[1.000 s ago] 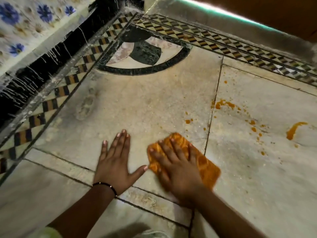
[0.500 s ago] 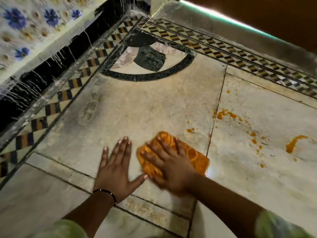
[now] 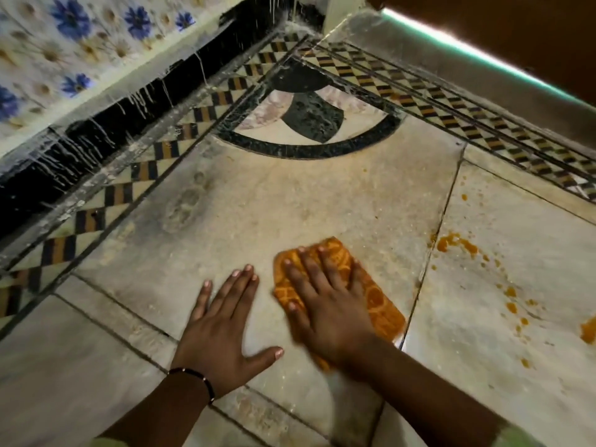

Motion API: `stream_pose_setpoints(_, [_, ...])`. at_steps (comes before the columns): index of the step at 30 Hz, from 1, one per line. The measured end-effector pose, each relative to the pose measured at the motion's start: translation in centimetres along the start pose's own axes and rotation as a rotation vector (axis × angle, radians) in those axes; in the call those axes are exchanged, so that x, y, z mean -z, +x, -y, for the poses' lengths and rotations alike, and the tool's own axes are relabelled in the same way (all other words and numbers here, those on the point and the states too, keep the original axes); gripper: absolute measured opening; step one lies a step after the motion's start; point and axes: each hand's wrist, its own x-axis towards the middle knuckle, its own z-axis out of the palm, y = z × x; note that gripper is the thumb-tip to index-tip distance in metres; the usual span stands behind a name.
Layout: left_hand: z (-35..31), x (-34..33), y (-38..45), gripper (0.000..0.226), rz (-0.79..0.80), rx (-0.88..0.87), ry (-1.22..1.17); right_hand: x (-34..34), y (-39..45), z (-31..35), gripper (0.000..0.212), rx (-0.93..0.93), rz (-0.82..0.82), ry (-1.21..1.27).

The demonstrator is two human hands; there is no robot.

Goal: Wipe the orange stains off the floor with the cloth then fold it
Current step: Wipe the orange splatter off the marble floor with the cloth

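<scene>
An orange patterned cloth (image 3: 377,298) lies flat on the pale marble floor (image 3: 264,208), just left of a tile joint. My right hand (image 3: 325,304) presses down on it with fingers spread, covering most of it. My left hand (image 3: 222,327) rests flat on the bare floor beside it, fingers apart, a thin dark band on its wrist. Orange stains (image 3: 454,243) sit on the tile to the right of the cloth, with smaller drops (image 3: 511,300) trailing toward a larger blob (image 3: 588,329) at the right edge.
A black skirting (image 3: 96,133) under a wall of blue-flower tiles (image 3: 71,37) runs along the left. A checkered inlay border (image 3: 154,175) and a dark quarter-circle inlay (image 3: 309,124) fill the far corner. A raised ledge (image 3: 483,72) runs along the back right.
My right hand has slid the cloth to the left and up over the small orange spots left of the joint, which no longer show. My left hand has stayed planted.
</scene>
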Motion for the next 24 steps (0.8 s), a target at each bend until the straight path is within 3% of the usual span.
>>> stream_pose_setpoints(3, [0.1, -0.1, 0.2, 0.104, -0.02, 0.01, -0.022, 2.1, 5.3, -3.8, 0.061, 0.053, -0.02, -0.052])
stream_pose_setpoints(7, [0.1, 0.1, 0.4, 0.106, -0.003, 0.014, -0.042, 2.8, 2.7, -10.9, 0.065, -0.185, -0.078, 0.025])
stream_pose_setpoints(10, [-0.1, 0.2, 0.5, 0.107, 0.011, 0.01, -0.06, 1.5, -1.9, -10.5, 0.066, -0.305, -0.092, 0.013])
stream_pose_setpoints(13, [-0.1, 0.3, 0.4, 0.108, 0.014, 0.017, -0.07, 0.5, -1.5, -4.8, 0.062, -0.138, -0.074, -0.01])
stream_pose_setpoints(16, [0.0, 0.4, 0.4, 0.108, 0.003, 0.017, -0.046, 1.0, 3.9, -0.4, 0.058, 0.123, -0.042, -0.008])
stream_pose_setpoints(18, [0.1, 0.4, 0.4, 0.108, -0.005, 0.022, -0.04, 2.1, 7.8, 0.1, 0.056, 0.191, -0.036, -0.024])
stream_pose_setpoints(21, [0.1, 0.3, 0.4, 0.107, 0.003, 0.016, -0.022, 2.9, 9.3, -3.9, 0.057, 0.073, -0.073, 0.002])
stream_pose_setpoints(24, [0.1, 0.2, 0.3, 0.107, 0.011, 0.022, -0.016, 2.0, 5.1, -7.4, 0.061, -0.155, -0.132, 0.036])
